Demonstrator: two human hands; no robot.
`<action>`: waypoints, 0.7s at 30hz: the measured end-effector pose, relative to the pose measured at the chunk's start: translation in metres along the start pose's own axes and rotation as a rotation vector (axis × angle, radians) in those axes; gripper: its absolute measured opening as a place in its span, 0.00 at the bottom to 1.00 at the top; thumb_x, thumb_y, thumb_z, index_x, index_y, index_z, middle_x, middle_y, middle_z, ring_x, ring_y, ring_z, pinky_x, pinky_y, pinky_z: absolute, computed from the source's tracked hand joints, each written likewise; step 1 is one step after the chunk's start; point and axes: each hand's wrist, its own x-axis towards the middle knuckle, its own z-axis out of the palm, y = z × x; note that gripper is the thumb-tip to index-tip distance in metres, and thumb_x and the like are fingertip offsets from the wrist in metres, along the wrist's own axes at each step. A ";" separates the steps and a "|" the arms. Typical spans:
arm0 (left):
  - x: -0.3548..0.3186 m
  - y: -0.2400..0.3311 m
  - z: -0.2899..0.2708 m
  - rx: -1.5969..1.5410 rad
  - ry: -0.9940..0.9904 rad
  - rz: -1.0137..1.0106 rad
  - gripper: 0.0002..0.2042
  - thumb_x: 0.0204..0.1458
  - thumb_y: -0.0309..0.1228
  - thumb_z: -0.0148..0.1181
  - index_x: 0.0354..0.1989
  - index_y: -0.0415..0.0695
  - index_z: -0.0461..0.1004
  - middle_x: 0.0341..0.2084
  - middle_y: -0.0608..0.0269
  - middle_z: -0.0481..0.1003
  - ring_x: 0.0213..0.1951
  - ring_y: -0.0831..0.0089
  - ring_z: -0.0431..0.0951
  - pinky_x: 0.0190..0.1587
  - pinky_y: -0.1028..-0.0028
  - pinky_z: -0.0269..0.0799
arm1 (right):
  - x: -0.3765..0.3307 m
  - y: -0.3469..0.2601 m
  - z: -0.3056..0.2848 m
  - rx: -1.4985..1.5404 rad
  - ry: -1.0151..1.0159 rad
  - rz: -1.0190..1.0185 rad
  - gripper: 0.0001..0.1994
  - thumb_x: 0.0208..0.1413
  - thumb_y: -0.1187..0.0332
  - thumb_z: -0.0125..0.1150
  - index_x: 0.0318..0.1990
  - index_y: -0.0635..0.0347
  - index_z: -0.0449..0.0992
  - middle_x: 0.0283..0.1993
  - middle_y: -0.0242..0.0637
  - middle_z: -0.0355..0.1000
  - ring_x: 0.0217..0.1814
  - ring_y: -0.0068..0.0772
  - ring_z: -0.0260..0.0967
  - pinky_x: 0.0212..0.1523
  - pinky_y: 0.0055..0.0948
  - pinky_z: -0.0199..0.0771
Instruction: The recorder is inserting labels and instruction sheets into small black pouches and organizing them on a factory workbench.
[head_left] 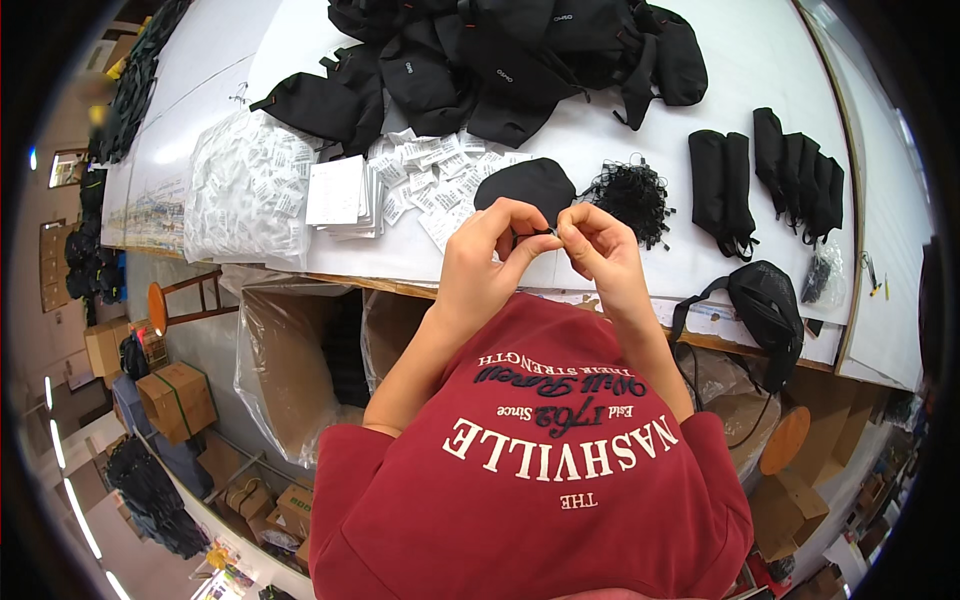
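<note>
My left hand (485, 252) and my right hand (603, 250) meet in front of my chest, over the table's near edge. Thumb and forefinger are pinched on each hand, and a small dark piece shows between the fingertips. It is too small to name and mostly hidden by the fingers. Just beyond my hands lies a black fabric pouch (525, 184), flat on the table. A tangled heap of black cord loops (632, 200) rests beside my right hand. To the left, loose white printed labels (425, 178) are spread near a stack of white cards (340, 196).
A large clear bag of white packets (248, 185) stands at the left. Black bags (500, 65) are heaped at the back. Rolled black pouches (721, 190) lie at the right, near a black waist bag (765, 315) hanging over the edge. Plastic-lined cartons (290, 360) stand below.
</note>
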 end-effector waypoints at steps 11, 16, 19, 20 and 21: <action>0.048 -0.097 -0.011 0.373 -0.343 -0.346 0.29 0.43 0.53 0.62 0.41 0.37 0.70 0.33 0.54 0.73 0.34 0.64 0.75 0.37 0.70 0.69 | -0.018 -0.017 -0.035 -0.336 -0.175 0.018 0.07 0.54 0.68 0.59 0.30 0.63 0.73 0.27 0.24 0.68 0.31 0.12 0.62 0.34 0.18 0.63; 0.039 -0.112 0.012 0.305 -0.520 -0.455 0.25 0.43 0.45 0.66 0.41 0.36 0.71 0.23 0.56 0.76 0.27 0.69 0.77 0.31 0.73 0.70 | -0.015 -0.004 -0.051 -0.440 -0.026 0.104 0.09 0.55 0.66 0.58 0.31 0.64 0.74 0.26 0.24 0.69 0.29 0.12 0.61 0.33 0.17 0.62; 0.038 -0.107 0.010 -0.156 -0.341 -0.457 0.18 0.47 0.35 0.64 0.41 0.35 0.70 0.25 0.55 0.78 0.28 0.74 0.77 0.31 0.77 0.71 | -0.006 0.013 -0.057 -0.438 0.172 0.021 0.08 0.55 0.66 0.57 0.35 0.63 0.74 0.30 0.27 0.71 0.30 0.15 0.63 0.34 0.18 0.63; 0.037 -0.102 0.007 -0.250 -0.287 -0.421 0.12 0.50 0.28 0.61 0.39 0.35 0.70 0.26 0.55 0.78 0.29 0.78 0.77 0.32 0.80 0.71 | -0.004 0.017 -0.056 -0.535 0.272 -0.049 0.08 0.56 0.67 0.57 0.37 0.62 0.74 0.32 0.28 0.71 0.32 0.17 0.64 0.35 0.19 0.64; 0.037 -0.099 0.002 -0.434 -0.213 -0.406 0.11 0.51 0.26 0.60 0.41 0.36 0.69 0.27 0.58 0.78 0.31 0.78 0.77 0.35 0.81 0.70 | 0.000 0.019 -0.052 -0.632 0.366 -0.121 0.09 0.56 0.67 0.56 0.40 0.62 0.75 0.35 0.30 0.71 0.33 0.19 0.65 0.36 0.20 0.65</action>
